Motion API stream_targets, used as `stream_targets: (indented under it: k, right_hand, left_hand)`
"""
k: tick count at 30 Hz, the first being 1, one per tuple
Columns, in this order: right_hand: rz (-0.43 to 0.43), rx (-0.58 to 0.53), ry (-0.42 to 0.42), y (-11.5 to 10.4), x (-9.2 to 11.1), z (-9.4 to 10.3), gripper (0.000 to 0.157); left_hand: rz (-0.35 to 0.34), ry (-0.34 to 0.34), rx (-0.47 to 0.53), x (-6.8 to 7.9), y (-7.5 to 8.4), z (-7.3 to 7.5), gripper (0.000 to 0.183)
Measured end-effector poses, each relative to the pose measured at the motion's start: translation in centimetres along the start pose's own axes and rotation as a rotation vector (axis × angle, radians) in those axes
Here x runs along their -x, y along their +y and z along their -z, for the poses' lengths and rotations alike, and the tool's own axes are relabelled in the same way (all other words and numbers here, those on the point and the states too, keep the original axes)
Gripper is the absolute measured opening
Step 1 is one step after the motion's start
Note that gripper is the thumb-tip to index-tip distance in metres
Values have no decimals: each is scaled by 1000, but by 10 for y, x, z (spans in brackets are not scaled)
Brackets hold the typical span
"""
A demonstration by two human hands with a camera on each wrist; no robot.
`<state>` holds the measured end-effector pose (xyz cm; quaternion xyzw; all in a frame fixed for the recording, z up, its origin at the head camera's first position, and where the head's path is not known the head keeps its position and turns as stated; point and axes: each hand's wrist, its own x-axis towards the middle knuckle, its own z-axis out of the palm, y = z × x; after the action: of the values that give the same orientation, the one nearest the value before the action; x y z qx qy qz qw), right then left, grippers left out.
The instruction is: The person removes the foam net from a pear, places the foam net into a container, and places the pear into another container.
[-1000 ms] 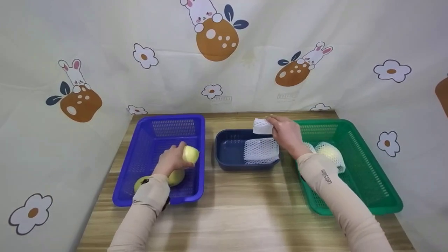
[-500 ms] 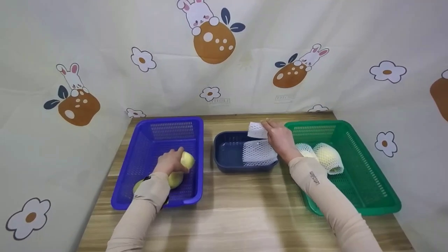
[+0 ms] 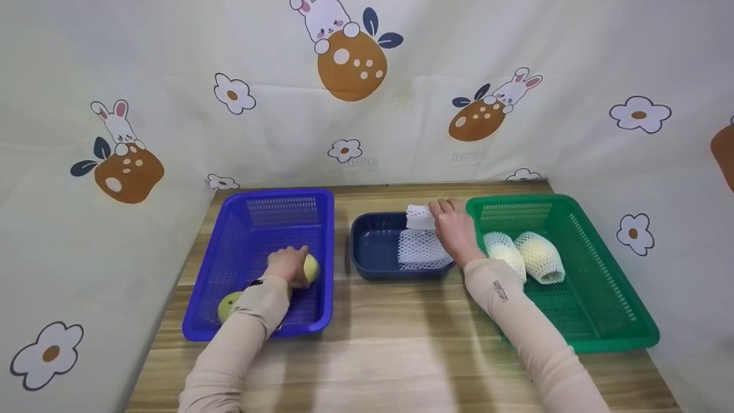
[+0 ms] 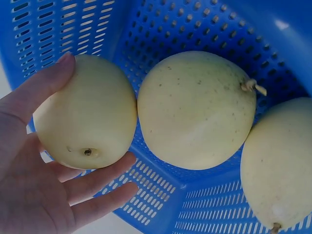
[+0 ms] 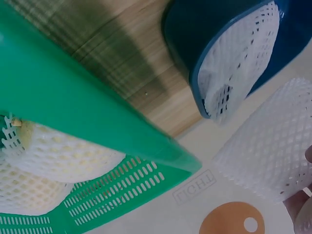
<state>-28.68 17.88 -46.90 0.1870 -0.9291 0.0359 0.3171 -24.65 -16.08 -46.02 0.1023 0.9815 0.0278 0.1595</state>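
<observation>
My left hand [image 3: 287, 265] reaches into the blue basket [image 3: 328, 252] and holds a pale yellow-green melon [image 4: 87, 112]. In the left wrist view the thumb lies over its upper side and fingers extend below it. A second melon [image 4: 195, 112] sits right beside it, and a third melon [image 4: 287, 165] is at the right edge. My right hand [image 3: 455, 232] pinches a white foam net sleeve [image 3: 419, 217] above the far rim of the dark blue tub [image 3: 373, 252]. Another foam net sleeve [image 3: 423, 249] lies in that tub, towards its right end.
On the right stands a green basket [image 3: 608, 275] with two melons in foam nets, a left one [image 3: 504, 256] and a right one [image 3: 540, 258]. All containers rest on a wood-grain table [image 3: 390, 344]. A patterned curtain [image 3: 424, 132] hangs close behind.
My left hand has lowered the melon deeper into the blue basket, near its right wall. My right hand has moved slightly left and down with the foam net sleeve.
</observation>
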Motion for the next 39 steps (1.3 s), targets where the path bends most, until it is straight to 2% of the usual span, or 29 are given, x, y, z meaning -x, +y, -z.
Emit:
stream_targets:
  k: [3, 6, 10, 15, 18, 24, 29, 33, 36, 39]
  right_hand:
    - [3, 13, -52, -6, 4, -4, 18]
    - [-5, 16, -144, -12, 10, -6, 17]
    - [-34, -31, -281, -18, 15, -5, 18]
    - [-46, -126, -501, -19, 17, 0, 28]
    - [-32, -175, -612, -19, 17, 3, 35]
    - [-43, -198, -761, -19, 18, 4, 40]
    - [-53, -164, -837, -17, 20, 3, 40]
    - [-36, -161, -856, -17, 22, 2, 41]
    - [-23, -175, -848, -17, 23, 3, 41]
    - [-16, -188, -838, -16, 23, 5, 41]
  left_hand:
    - [-1, -12, -31, -2, 2, -1, 75]
    - [-9, -17, -67, -4, 4, -2, 77]
    - [-24, -24, -145, -7, 7, -4, 76]
    - [-30, -43, -221, -8, 9, -3, 72]
    - [-25, -33, -218, -7, 9, -2, 71]
    - [-25, 19, -137, -5, 6, -2, 69]
    - [-29, 87, -120, -5, 7, -5, 55]
    - [-20, 150, -108, -5, 7, -8, 40]
    - [-3, 148, -90, -7, 6, -9, 35]
    - [11, 105, -90, -10, 6, -7, 36]
